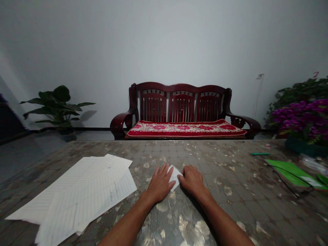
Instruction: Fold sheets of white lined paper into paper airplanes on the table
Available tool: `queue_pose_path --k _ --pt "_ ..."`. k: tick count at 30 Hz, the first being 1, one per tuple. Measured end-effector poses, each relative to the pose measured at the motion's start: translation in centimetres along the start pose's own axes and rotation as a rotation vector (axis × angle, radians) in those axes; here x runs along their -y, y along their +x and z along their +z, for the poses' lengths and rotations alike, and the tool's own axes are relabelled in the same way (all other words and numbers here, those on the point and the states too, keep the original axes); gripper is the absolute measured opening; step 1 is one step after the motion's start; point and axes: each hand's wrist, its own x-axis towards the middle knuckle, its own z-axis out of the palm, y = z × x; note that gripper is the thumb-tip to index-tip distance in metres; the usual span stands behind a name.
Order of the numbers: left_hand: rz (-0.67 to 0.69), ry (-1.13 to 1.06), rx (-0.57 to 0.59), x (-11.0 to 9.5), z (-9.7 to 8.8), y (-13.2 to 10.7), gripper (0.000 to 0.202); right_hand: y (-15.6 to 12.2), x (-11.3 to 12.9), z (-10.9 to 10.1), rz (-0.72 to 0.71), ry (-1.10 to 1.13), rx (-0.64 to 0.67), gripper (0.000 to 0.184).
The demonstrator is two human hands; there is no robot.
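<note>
**Caution: Slip Hazard at Work Point**

The small white paper (175, 176) lies on the table (225, 181) between the left grip (160, 182) and right grip (191, 180). Both are open, flat and palm-down, touching its edges without holding it. Uneven pressure could shift it. Loose ruled sheets (87, 194) lie left; a red-cushioned wooden bench (181, 102) stands beyond.

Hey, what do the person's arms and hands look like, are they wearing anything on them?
The left hand and right hand are bare, with no gloves, rings, watch or bracelet in view. The left forearm and right forearm show no sleeves down to the picture's edge.
</note>
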Motion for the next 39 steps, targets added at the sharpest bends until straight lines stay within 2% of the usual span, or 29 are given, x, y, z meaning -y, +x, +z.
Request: queue_pose_path --k 4,9,15,22,30,32,35,37,39 --pt "0.006 -0.009 -0.012 0.0 0.1 -0.1 0.06 -0.2 0.3 -0.2 -0.026 -0.025 -0.044 0.018" --pt "-0.006 0.001 -0.024 0.0 0.3 -0.1 0.06 -0.2 0.7 -0.5 -0.031 -0.084 0.012 0.025" --pt "0.002 0.018 -0.043 0.1 0.5 -0.1 0.06 -0.3 1.1 -0.2 -0.031 -0.065 -0.003 0.024" --pt "-0.028 0.045 -0.084 -0.2 0.5 -0.2 0.056 -0.1 1.4 -0.7 0.074 0.036 0.107 0.025" --pt "-0.051 -0.038 -0.116 -0.4 -0.1 -0.3 0.058 0.6 0.6 -0.4 0.056 0.12 0.205 0.014" --pt "-0.042 -0.105 -0.192 -0.1 -0.2 -0.3 0.064 0.5 0.7 -0.5 0.012 0.141 0.143 0.013" --pt "-0.009 -0.132 -0.433 0.4 -0.7 -0.3 0.068 0.2 1.0 -0.5 -0.118 0.128 -0.018 0.014" --pt "0.038 -0.098 -0.571 0.5 -1.5 -0.4 0.066 -0.2 1.3 -0.5 -0.246 0.094 -0.123 0.013" --pt "0.084 -0.059 -0.632 0.4 -2.5 -0.5 0.055 -0.5 1.5 -0.6 -0.372 0.068 -0.237 0.011"
